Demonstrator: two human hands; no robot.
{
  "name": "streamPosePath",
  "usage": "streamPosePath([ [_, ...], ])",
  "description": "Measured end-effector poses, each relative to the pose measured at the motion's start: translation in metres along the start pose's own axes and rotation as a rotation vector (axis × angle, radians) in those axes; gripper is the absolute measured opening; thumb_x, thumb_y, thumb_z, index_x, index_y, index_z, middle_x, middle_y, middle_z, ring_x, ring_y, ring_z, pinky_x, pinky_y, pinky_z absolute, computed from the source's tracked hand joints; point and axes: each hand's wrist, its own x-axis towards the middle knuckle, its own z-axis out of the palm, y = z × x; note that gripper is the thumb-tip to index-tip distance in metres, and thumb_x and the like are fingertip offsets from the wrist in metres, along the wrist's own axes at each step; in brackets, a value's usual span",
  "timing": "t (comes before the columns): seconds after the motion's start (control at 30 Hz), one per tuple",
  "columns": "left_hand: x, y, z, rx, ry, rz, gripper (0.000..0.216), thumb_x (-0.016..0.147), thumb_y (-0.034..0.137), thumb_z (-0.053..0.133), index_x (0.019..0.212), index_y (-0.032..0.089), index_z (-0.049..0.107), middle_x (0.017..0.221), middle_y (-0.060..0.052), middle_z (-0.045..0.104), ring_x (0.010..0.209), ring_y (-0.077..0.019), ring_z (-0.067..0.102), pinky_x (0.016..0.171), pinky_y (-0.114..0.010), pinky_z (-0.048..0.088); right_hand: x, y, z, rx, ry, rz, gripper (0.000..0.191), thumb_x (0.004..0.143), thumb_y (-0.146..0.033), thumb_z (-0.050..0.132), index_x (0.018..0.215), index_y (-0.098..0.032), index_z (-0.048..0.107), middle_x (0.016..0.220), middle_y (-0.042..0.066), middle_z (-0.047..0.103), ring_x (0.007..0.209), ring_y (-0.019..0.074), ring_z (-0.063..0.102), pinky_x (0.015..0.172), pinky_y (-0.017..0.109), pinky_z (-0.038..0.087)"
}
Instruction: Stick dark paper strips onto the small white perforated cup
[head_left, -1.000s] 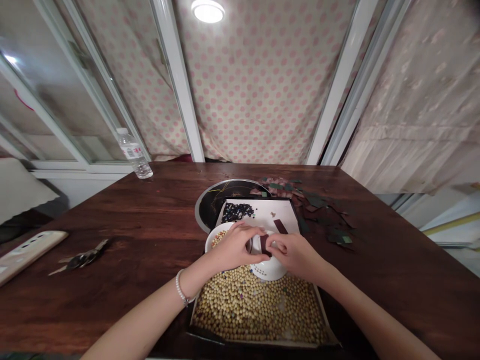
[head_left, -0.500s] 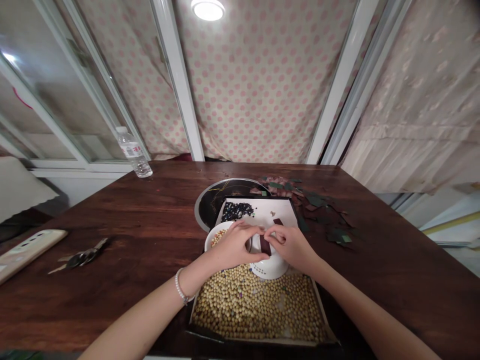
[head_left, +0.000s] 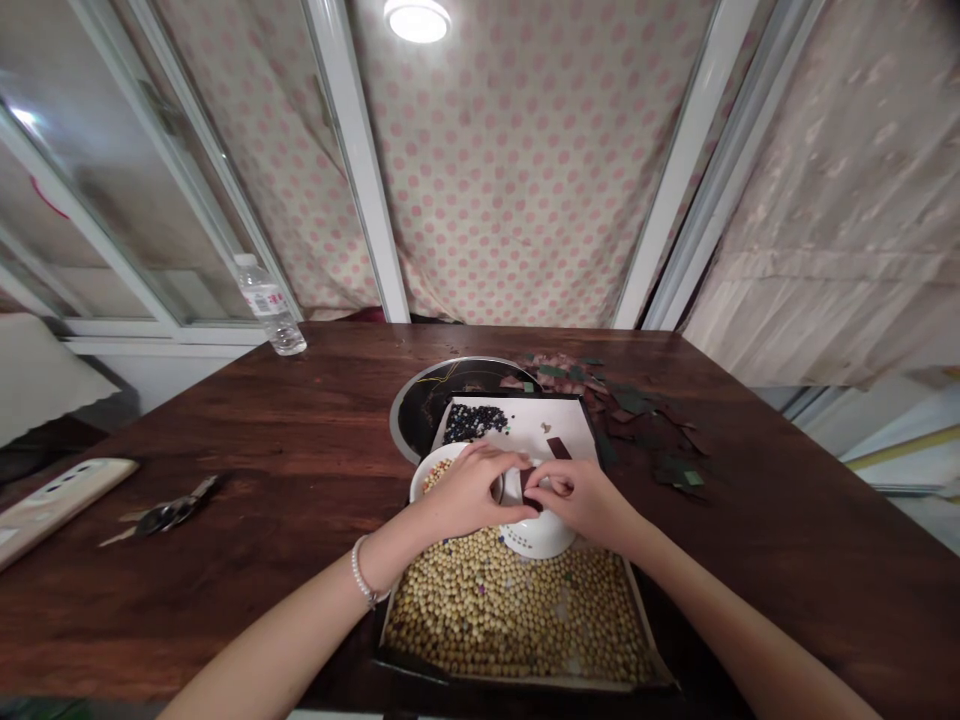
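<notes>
My left hand [head_left: 476,487] reaches over a white bowl [head_left: 417,482] of small beads. Its thumb and forefinger curve around the two ends of a dark brown strip [head_left: 528,478] and hold it. My right hand [head_left: 581,492] is closed in a pinch, fingertips against the strip; anything tiny between them is too small to make out. Beneath both hands sits a white dish [head_left: 538,540] with small dark marks along its near side. A second dark brown strip [head_left: 559,448] lies just beyond my right hand, on the white part of a black-edged tray [head_left: 525,408].
Golden round beads [head_left: 517,610] fill the tray's near part; dark beads [head_left: 474,421] lie at its far left. Brown and green scraps [head_left: 637,405] are scattered at right. Keys [head_left: 169,513], a phone [head_left: 64,505] and a water bottle [head_left: 271,305] are left. A round black mat [head_left: 416,408] lies behind.
My right fingertips have moved slightly down and left along the held strip, uncovering more of the second strip. My left hand stays nearly still.
</notes>
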Motion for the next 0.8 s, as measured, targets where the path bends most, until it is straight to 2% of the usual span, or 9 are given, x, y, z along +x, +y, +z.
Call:
streamPosePath([
  [0.13, 0.0009, 0.0019, -0.0018, 0.005, -0.013, 0.0, 0.047, 0.069, 0.048, 0.072, 0.107, 0.022, 0.061, 0.11, -0.006, 0.067, 0.106, -0.027, 0.058, 0.101, -0.048, 0.035, 0.0051, 0.0038, 0.0015, -0.05, 0.122, 0.005, 0.013, 0.076, -0.021, 0.058, 0.071, -0.017, 0.069, 0.045, -0.008, 0.028, 0.045, 0.0085, 0.028, 0.047, 0.023, 0.021],
  [0.3, 0.0008, 0.0034, -0.0031, 0.011, -0.013, 0.017, 0.046, 0.07, 0.047, 0.071, 0.107, 0.021, 0.06, 0.108, -0.006, 0.068, 0.101, -0.0261, 0.06, 0.101, -0.048, 0.036, 0.0032, 0.0055, 0.0009, -0.027, 0.171, -0.021, 0.016, 0.078, -0.025, 0.057, 0.073, -0.017, 0.07, 0.046, -0.008, 0.028, 0.045, 0.0085, 0.027, 0.047, 0.023, 0.021],
  [0.37, 0.0004, 0.0031, -0.0026, 0.012, -0.004, 0.026, 0.048, 0.07, 0.047, 0.072, 0.108, 0.021, 0.059, 0.11, -0.006, 0.067, 0.103, -0.0267, 0.059, 0.1, -0.048, 0.036, 0.0011, 0.0052, 0.0001, 0.018, 0.157, -0.02, 0.017, 0.079, -0.027, 0.057, 0.074, -0.017, 0.07, 0.047, -0.008, 0.027, 0.046, 0.0085, 0.027, 0.047, 0.023, 0.021],
  [0.5, -0.0002, 0.0031, -0.0017, 0.003, 0.002, 0.024, 0.048, 0.07, 0.046, 0.073, 0.109, 0.022, 0.059, 0.114, -0.005, 0.066, 0.106, -0.0268, 0.058, 0.099, -0.047, 0.037, -0.0017, 0.003, -0.001, 0.078, 0.0, 0.004, 0.016, 0.078, -0.026, 0.059, 0.077, -0.017, 0.072, 0.047, -0.008, 0.026, 0.046, 0.0085, 0.027, 0.046, 0.023, 0.019],
  [0.57, -0.0003, 0.0035, -0.0018, -0.006, 0.002, 0.018, 0.048, 0.07, 0.046, 0.073, 0.109, 0.022, 0.059, 0.114, -0.004, 0.065, 0.107, -0.0265, 0.057, 0.1, -0.047, 0.036, -0.0019, 0.0021, -0.0005, 0.064, -0.037, 0.009, 0.014, 0.077, -0.025, 0.06, 0.078, -0.018, 0.073, 0.047, -0.008, 0.027, 0.046, 0.0084, 0.027, 0.046, 0.023, 0.019],
  [0.8, -0.0011, 0.0013, -0.0014, -0.013, 0.001, 0.02, 0.044, 0.072, 0.047, 0.071, 0.108, 0.024, 0.059, 0.114, -0.004, 0.066, 0.107, -0.0273, 0.057, 0.101, -0.049, 0.034, -0.0023, 0.0051, 0.0024, -0.034, 0.049, -0.02, 0.015, 0.077, -0.022, 0.057, 0.075, -0.018, 0.072, 0.046, -0.008, 0.025, 0.044, 0.0079, 0.026, 0.046, 0.023, 0.02],
])
